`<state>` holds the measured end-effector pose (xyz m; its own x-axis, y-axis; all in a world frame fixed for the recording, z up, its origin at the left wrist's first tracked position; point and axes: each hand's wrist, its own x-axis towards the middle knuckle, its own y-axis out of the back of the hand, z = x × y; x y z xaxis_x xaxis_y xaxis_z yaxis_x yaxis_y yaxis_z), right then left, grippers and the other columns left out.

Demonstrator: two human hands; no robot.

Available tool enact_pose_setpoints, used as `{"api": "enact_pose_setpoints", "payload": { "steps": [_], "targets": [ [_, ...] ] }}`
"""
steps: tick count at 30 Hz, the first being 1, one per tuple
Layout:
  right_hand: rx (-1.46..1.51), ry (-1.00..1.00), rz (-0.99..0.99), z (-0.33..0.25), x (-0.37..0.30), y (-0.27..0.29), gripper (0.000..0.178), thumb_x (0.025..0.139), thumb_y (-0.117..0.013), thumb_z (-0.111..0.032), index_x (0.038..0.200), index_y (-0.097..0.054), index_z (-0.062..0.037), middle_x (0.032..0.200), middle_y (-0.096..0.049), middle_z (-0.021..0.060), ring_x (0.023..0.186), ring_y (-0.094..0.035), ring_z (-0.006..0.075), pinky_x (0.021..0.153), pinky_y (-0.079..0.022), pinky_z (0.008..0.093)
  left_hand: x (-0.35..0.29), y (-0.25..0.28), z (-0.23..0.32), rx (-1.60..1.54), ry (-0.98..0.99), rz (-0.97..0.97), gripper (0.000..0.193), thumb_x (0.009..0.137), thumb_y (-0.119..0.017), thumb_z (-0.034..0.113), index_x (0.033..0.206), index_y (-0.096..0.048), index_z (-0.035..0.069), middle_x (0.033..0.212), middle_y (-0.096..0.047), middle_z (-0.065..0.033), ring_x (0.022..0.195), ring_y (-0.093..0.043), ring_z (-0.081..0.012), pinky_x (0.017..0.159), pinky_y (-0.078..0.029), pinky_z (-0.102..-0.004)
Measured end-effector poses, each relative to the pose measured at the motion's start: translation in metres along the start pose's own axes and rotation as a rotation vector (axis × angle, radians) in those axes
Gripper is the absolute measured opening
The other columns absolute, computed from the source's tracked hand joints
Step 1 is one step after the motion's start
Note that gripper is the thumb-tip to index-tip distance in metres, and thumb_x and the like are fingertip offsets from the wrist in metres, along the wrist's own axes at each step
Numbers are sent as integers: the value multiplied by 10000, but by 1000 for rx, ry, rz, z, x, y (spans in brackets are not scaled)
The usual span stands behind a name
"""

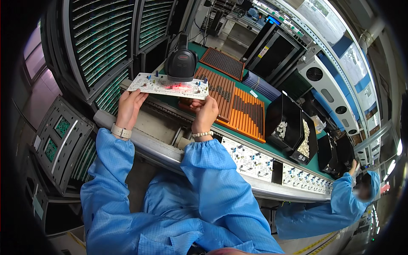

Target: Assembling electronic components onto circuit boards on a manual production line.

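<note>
A white circuit board [155, 87] with small upright parts is held level between both my hands, above the conveyor. My left hand [129, 107] grips its left end from below, and my right hand [205, 112] pinches its right corner. Over the board stands a black barcode scanner [181, 65]. Red light from it falls on the board's middle and right part. The fingers of both hands are partly hidden beneath the board.
Racks of green circuit boards [102, 46] rise at the left. Orange trays [247, 114] of dark parts lie on the green bench, beside black bins [278, 121] with white pieces. More populated boards [248, 158] sit on the conveyor. Another person [340, 199] in blue works at the far right.
</note>
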<state>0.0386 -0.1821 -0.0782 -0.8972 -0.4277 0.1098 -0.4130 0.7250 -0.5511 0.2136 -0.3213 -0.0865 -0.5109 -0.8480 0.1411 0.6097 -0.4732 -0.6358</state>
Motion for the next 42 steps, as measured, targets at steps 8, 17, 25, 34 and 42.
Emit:
{"api": "enact_pose_setpoints", "payload": {
  "steps": [8,17,25,34,42],
  "targets": [
    [19,38,67,-5,1,-2,237,986,-421,-192,896,-532,-2,690,-632,111,543,-583,146,524,-516,282,5,-5,-5,-7,-1,-16,234,953,-480,44,1155,-514,-69,1184,-582,-164,1110,-576,-242,1019,-444,-373],
    [43,93,157,-17,17,11,241,1000,-394,-199,900,-516,-17,629,-606,82,474,-547,125,480,-470,250,5,-21,-14,-12,82,-114,255,917,-515,7,1168,-520,-39,1156,-606,-141,1084,-593,-222,1003,-454,-370],
    [38,170,277,-37,24,22,280,983,-386,-216,795,-498,-42,553,-555,53,429,-500,117,446,-457,242,1,-47,-22,2,143,-176,292,909,-534,1,1199,-509,-28,1158,-608,-134,1070,-600,-217,981,-468,-362],
    [63,168,354,-51,28,28,275,981,-386,-211,779,-486,-53,527,-512,28,422,-464,99,441,-464,250,7,-64,-32,18,171,-211,261,910,-545,16,1166,-521,-23,1134,-615,-128,1050,-606,-214,969,-471,-357],
    [63,219,369,-47,33,32,278,996,-403,-238,829,-505,-41,546,-525,27,414,-466,83,418,-438,231,8,-61,-32,39,192,-228,269,917,-530,31,1178,-496,-30,1145,-603,-141,1053,-598,-216,951,-474,-357]
  ]
}}
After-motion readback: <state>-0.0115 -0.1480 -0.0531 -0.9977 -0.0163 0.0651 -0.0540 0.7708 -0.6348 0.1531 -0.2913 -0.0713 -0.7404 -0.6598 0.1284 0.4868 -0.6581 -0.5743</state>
